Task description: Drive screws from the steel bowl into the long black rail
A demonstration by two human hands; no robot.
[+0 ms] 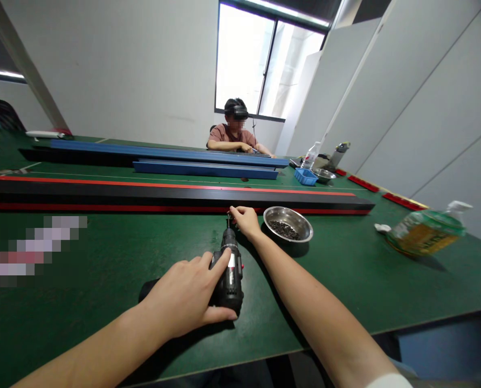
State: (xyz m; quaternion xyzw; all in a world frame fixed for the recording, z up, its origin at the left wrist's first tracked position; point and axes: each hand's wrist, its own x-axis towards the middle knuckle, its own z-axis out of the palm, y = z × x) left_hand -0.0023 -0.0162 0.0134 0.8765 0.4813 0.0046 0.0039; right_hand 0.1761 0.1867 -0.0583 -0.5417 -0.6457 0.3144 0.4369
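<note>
My left hand (186, 293) is wrapped round a black cordless drill (229, 272) that lies on the green table (103, 269), its bit pointing away from me. My right hand (245, 220) pinches something small at the drill's tip, probably a screw, too small to be sure. Just beyond the tip runs a long black bar with red edges (163, 195). A steel bowl (288, 223) with small dark screws sits right beside my right hand.
Long blue rails (208, 168) lie further back. Another person sits at the far side. A blue tray (306, 176), a second steel bowl (323, 174) and bottles stand far right. A tilted bottle of yellowish liquid (426, 231) rests at the right.
</note>
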